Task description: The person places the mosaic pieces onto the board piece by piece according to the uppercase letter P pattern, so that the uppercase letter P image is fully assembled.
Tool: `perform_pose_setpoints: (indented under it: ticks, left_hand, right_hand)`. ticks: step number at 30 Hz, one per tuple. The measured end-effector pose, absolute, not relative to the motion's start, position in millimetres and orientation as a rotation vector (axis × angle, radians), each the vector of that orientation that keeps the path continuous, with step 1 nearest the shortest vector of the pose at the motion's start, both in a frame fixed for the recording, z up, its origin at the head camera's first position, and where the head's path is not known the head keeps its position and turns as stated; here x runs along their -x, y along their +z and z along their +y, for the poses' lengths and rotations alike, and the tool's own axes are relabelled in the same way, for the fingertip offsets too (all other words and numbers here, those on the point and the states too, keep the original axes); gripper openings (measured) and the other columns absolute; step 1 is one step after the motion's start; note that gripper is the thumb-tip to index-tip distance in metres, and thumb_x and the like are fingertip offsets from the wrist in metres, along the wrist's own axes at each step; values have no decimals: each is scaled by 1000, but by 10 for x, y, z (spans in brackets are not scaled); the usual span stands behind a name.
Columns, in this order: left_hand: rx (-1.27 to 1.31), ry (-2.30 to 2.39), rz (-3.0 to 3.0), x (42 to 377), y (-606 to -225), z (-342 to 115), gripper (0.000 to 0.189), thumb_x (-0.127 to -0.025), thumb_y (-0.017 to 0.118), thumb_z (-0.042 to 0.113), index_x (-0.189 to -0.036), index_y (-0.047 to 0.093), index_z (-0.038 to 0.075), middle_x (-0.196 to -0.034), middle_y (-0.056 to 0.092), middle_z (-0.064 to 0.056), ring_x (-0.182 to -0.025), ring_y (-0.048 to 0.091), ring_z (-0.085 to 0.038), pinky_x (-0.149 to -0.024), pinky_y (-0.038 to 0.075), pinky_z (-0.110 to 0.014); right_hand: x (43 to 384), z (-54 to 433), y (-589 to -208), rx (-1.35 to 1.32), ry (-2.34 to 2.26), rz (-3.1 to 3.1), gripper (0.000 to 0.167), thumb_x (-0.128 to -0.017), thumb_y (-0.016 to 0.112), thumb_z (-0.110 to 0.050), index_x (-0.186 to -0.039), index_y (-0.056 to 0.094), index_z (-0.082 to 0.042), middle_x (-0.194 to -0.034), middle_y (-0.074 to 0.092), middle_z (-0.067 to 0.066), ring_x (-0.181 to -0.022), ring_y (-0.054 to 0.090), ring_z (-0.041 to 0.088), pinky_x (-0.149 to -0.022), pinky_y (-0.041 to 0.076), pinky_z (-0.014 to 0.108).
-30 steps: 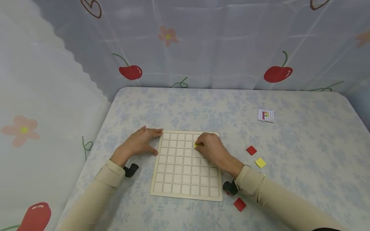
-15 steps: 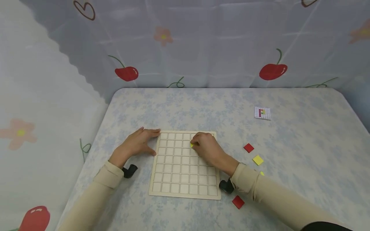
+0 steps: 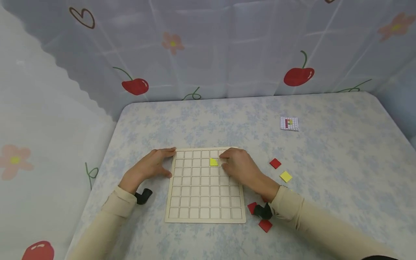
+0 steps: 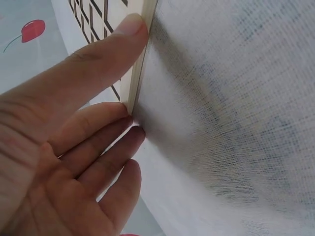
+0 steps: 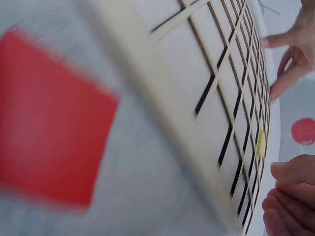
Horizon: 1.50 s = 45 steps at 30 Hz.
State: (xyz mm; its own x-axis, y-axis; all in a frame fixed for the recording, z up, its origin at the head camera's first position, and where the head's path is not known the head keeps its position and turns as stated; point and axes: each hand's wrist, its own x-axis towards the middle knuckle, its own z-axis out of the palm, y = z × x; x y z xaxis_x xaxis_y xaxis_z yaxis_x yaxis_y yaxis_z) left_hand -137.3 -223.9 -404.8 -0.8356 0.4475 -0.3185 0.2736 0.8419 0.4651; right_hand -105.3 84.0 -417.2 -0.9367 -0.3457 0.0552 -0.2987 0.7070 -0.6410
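A pale wooden grid board (image 3: 204,220) lies on the table in the head view. One yellow square tile (image 3: 213,162) sits in a cell of its second row from the far edge. My left hand (image 3: 147,168) rests at the board's left side, thumb and fingertips against the edge; the left wrist view shows the thumb (image 4: 130,24) on the rim. Just right of the yellow tile, my right hand (image 3: 242,167) hovers over the board, thumb and index finger slightly parted, holding nothing. In the right wrist view, its fingers (image 5: 295,169) are a short way from the tile.
Right of the board lie a red tile (image 3: 275,163) and a loose yellow tile (image 3: 286,176). More red tiles (image 3: 265,225) lie near the right wrist, partly hidden by it. A small card with a coloured grid pattern (image 3: 289,123) lies at the back right.
My right hand has let go of the yellow tile, which now lies in the grid, and has drawn back slightly right. The left hand stays at the board's edge. The head view has shifted.
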Motion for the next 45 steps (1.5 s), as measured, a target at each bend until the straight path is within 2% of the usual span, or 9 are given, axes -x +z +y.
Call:
perform_pose_setpoints:
  ticks: [6,12,18,24,27,32,45]
  left_hand:
    - [-548,536,2610,1367,-4036,-2227,84,-74,87,12,-144,43,-7,-155,33,-19,-140,33,-42,-112,34,-54]
    - [-548,530,2610,1370,-4038,-2229,84,-74,87,11,-144,44,-7,-155,33,-19,-140,32,-42,-112,35,-53]
    - [-550,538,2599,1369,-4029,-2206,85,-74,86,10,-144,43,-8,-155,32,-20,-140,32,-42,-112,34,-53]
    - [-526,497,2614,1373,-4005,-2194,85,-74,87,12,-145,43,-6,-156,32,-19,-140,32,-41,-112,35,-53]
    - [-509,491,2609,1370,-4004,-2192,86,-74,86,12,-146,42,-6,-156,31,-18,-141,31,-41,-112,35,-52]
    - [-502,507,2600,1364,-4007,-2180,85,-75,86,12,-146,42,-5,-156,31,-18,-141,31,-41,-112,34,-53]
    - [-463,511,2604,1348,-4007,-2176,84,-76,85,11,-146,42,-3,-157,31,-16,-141,30,-42,-113,32,-53]
  right_hand:
    - [964,1286,-4183,400,-1051,2914,24,-87,70,-2,-110,73,2,-113,69,15,-99,66,31,-80,57,45]
    - [800,1624,-4191,262,-1014,2936,23,-88,70,-4,-110,73,3,-113,68,18,-98,66,33,-80,57,48]
    - [483,1725,-4132,235,-972,2868,24,-86,76,-12,-107,75,-1,-108,71,13,-88,66,24,-70,58,40]
    - [244,1695,-4134,273,-882,2871,27,-79,83,-11,-104,76,-5,-107,72,9,-96,67,25,-76,59,41]
    - [224,1682,-4158,290,-864,2887,26,-77,84,-7,-101,77,-6,-104,72,6,-91,66,21,-73,59,37]
    - [270,1673,-4184,329,-840,2911,15,-80,83,-13,-93,79,-9,-94,72,1,-81,64,14,-67,58,32]
    - [538,1400,-4192,499,-925,2944,16,-83,81,-13,-97,78,-6,-95,72,2,-89,66,20,-74,58,37]
